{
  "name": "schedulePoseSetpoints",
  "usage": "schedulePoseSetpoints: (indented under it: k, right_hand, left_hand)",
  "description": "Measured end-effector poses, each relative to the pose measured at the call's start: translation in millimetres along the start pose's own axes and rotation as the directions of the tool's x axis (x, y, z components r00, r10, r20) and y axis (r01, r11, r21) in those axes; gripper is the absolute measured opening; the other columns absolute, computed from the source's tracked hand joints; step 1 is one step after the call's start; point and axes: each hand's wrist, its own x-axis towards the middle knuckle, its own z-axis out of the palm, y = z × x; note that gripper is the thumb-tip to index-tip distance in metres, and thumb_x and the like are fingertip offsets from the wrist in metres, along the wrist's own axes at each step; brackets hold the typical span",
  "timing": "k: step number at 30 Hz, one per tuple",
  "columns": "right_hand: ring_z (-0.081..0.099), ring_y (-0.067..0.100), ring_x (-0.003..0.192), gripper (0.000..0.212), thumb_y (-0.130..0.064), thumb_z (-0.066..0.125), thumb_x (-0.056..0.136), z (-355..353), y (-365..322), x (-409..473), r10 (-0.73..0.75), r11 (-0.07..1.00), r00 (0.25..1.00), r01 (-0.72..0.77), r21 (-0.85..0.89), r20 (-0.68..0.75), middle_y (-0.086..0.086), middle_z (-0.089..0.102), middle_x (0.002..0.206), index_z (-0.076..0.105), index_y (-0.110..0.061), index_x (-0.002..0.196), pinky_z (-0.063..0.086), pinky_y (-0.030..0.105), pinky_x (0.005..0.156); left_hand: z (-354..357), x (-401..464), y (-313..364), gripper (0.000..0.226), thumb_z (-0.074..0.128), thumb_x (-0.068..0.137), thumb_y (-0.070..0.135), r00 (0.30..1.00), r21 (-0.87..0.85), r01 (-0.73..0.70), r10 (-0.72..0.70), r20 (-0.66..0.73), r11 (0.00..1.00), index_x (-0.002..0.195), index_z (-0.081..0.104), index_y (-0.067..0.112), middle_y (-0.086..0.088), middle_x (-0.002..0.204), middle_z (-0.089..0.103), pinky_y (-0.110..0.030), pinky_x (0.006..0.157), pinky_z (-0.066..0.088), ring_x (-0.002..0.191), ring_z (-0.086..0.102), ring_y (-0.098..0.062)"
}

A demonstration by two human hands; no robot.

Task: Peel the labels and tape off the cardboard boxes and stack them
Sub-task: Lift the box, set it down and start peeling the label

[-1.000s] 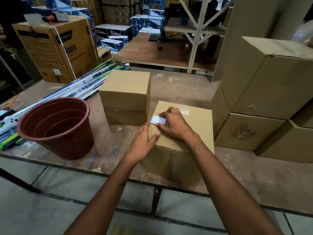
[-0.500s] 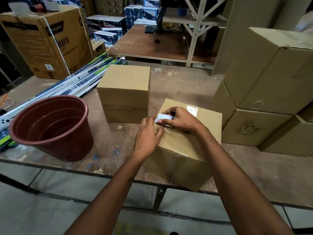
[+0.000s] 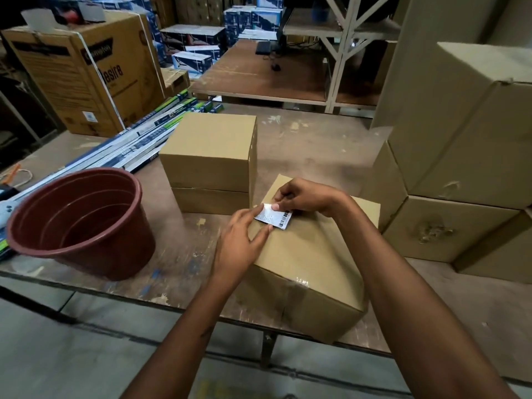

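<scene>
red-brown plastic pot on table | long tube cartons behind | printed carton far left

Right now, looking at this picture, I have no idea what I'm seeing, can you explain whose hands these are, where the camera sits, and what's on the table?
There is no machine here. The picture comes from a wide-angle camera worn on a person's head, looking forward and down, so the two bare arms belong to the wearer. The right hand pinches a white barcode label that looks partly lifted off the top of a cardboard box near the table's front edge. The left hand rests against that box with its fingers straight, at the label's edge. On the worn wooden table also stand a stack of two plain boxes, a reddish-brown plastic pot, long flat packages at the left, and bigger cartons piled at the right.
</scene>
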Motion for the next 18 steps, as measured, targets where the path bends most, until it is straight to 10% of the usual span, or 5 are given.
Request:
schedulePoseSetpoints:
  k: [8, 14, 18]
  right_hand:
    - [0.064, 0.029, 0.088, 0.049, -0.017, 0.082, 0.096, 8, 23, -19, -0.125, 0.848, 0.99, 0.144, 0.51, -0.072, 0.015, 0.076, 0.099, 0.064, -0.016, 0.141, 0.048, 0.041, 0.081]
    - [0.046, 0.012, 0.063, 0.034, -0.033, 0.06, 0.111, 14, 15, -27, -0.094, 0.851, 0.981, 0.168, 0.498, -0.171, 0.005, 0.076, 0.103, 0.073, -0.006, 0.128, 0.032, 0.028, 0.058]
    - [0.056, 0.017, 0.067, 0.038, -0.035, 0.049, 0.116, 17, 10, -29, -0.081, 0.841, 0.976, 0.175, 0.512, -0.201, 0.008, 0.08, 0.107, 0.076, -0.009, 0.124, 0.035, 0.029, 0.06]
  left_hand:
    - [-4, 11, 20, 0.07, 0.079, 0.096, 0.023, 0.982, 0.155, -0.183, 0.173, 0.077, 0.971, 0.16, 0.05, 0.016, -0.001, 0.161, 0.047, -0.042, 0.117, 0.046, 0.144, 0.049, -0.02]
    - [-11, 25, 8, 0.065, 0.081, 0.088, 0.055, 0.977, 0.157, -0.212, 0.204, 0.062, 0.965, 0.14, 0.069, 0.017, -0.001, 0.129, 0.066, -0.037, 0.1, 0.055, 0.117, 0.064, -0.02]
    - [-12, 31, 2, 0.042, 0.086, 0.092, 0.032, 0.968, 0.115, -0.241, 0.247, -0.043, 0.964, 0.128, 0.077, 0.012, -0.002, 0.116, 0.074, -0.032, 0.092, 0.06, 0.099, 0.07, -0.017]
